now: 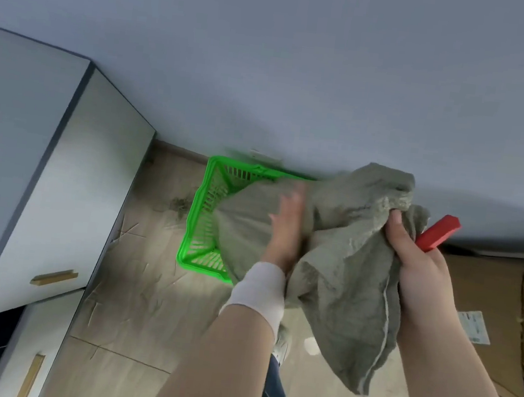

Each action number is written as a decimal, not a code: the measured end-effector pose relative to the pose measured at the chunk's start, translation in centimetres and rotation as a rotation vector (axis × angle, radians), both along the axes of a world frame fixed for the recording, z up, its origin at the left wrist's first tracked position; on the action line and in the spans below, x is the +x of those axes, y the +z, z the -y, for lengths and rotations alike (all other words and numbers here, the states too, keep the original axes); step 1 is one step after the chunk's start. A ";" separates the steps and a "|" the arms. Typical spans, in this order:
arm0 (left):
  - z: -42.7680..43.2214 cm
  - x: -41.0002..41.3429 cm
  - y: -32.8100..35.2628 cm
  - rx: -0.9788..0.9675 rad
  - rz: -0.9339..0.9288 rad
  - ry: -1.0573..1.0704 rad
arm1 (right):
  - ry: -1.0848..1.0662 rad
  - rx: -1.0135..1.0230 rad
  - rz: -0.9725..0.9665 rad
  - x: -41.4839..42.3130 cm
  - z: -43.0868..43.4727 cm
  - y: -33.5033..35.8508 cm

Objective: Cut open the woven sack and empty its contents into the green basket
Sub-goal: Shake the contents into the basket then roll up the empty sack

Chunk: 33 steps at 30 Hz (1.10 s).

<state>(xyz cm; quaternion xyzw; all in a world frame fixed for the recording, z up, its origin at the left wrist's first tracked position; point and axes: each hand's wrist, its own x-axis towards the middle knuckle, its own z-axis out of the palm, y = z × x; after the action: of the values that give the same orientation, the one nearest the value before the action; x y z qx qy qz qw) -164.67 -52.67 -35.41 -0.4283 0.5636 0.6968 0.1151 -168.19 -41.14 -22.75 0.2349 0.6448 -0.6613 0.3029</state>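
The right hand is clamped on a bunched top corner of the sack, and a red cutter is pinched in that same fist, sticking out behind the cloth. The left hand, with a pale band on the wrist, lies open and flat against the sack's side, fingers spread, pressing rather than gripping; it is blurred, so I'd guess it is patting or shaking. The sack hangs limp, its lower end draped over and into the green basket, which sits on the floor against the wall, beside a white cabinet.

I cannot see any contents from here; the cloth hides the basket's inside. The risk, to my eye, is spill: the sack's mouth lies toward the near rim, so a hard shake could throw things onto the floor. Loose fibres already litter the tiles. Whether the cutter's blade is out, I can't tell; if it is, it could nick the cloth or a finger.
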 end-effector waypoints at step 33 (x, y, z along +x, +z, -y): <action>5.3 0.7 33.3 -0.565 -0.353 0.230 | -0.109 0.217 -0.569 -2.7 1.0 22.6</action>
<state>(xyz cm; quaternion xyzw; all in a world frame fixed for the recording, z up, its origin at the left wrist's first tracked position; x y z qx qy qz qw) -163.98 -57.92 -2.08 -0.3767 0.6935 0.5852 -0.1862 -170.88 -42.16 -0.16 0.1055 0.7571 -0.6430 0.0477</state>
